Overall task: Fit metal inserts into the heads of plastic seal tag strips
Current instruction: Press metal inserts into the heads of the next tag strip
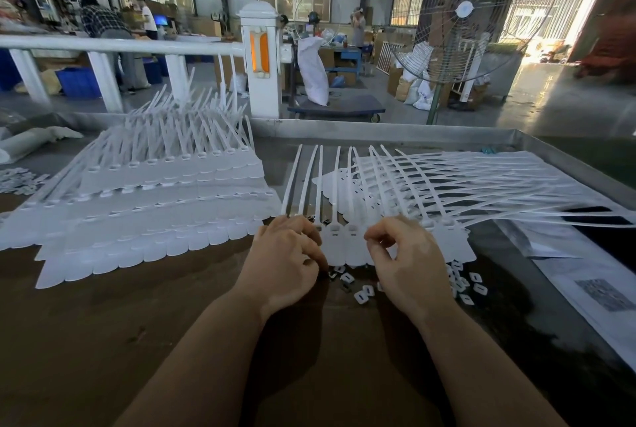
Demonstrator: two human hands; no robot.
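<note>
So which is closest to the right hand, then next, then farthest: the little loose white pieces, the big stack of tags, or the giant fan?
From the right hand:
1. Loose white pieces, just beside it, near side.
2. Big stack of tags, across on the left.
3. Giant fan, far behind the table.

Seal tag strips (347, 206): white plastic, slightly translucent, smooth with a soft sheen.
Stacked strips (155, 206): the same white plastic, matt in the dim light, flat tag faces smooth.
Small inserts (363, 296): loose pieces, white and smooth, some with dark glinting parts; metal or plastic cannot be told.
Tabletop (137, 340): brown, matt, faintly scuffed near the left; darker and glossy towards the right.
Table rim (344, 127): grey sheet metal, dull brushed finish.
Printed sheet (592, 292): white paper, matt.
Fan guard (464, 10): thin metal wire, shiny.
</note>
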